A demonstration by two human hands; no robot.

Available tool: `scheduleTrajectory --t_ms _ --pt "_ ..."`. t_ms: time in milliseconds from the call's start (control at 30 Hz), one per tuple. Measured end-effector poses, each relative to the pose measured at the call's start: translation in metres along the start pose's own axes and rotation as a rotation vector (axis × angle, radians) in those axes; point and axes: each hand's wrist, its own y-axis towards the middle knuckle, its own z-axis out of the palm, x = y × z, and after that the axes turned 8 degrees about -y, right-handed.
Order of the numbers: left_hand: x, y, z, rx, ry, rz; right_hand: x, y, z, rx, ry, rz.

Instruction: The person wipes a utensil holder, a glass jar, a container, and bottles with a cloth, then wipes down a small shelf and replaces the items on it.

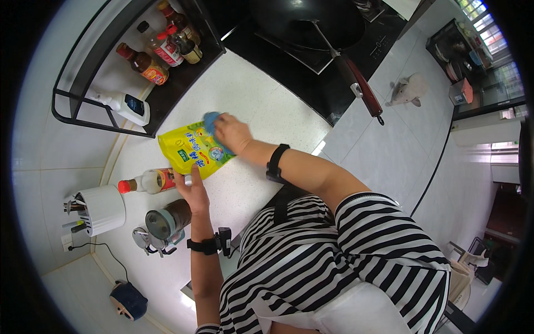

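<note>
In the head view, my left hand grips the near edge of a yellow seasoning pouch, thumb on its printed front. My right hand, slightly blurred, holds a blue cloth against the pouch's far right side. Part of the cloth is hidden under those fingers. The pouch is held above a white speckled countertop. Just left of my left hand is a clear bottle with a red cap. Nearer to me stands a lidded jar with dark contents.
A black shelf holds several sauce bottles and a white spray bottle. A wok sits on the black cooktop, its utensil's handle jutting past the counter edge. A white knife block stands by the wall.
</note>
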Motion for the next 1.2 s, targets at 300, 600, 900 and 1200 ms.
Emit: scheduleTrajectory --t_ms 300,600,900,1200 --pt "-0.016 0.01 -0.002 0.034 0.018 -0.03 0.06 0.008 -0.013 -0.049 0.673 -0.241" --pt "-0.048 0.032 -0.028 0.343 0.353 0.094 -0.05 0.016 -0.001 0.005 0.064 0.052" --pt "-0.058 0.018 -0.037 0.335 0.255 0.046 0.061 0.027 -0.056 0.674 0.417 -0.786" --pt "-0.031 -0.014 -0.046 0.407 0.55 0.227 0.0 0.024 -0.009 0.363 -0.088 -0.765"
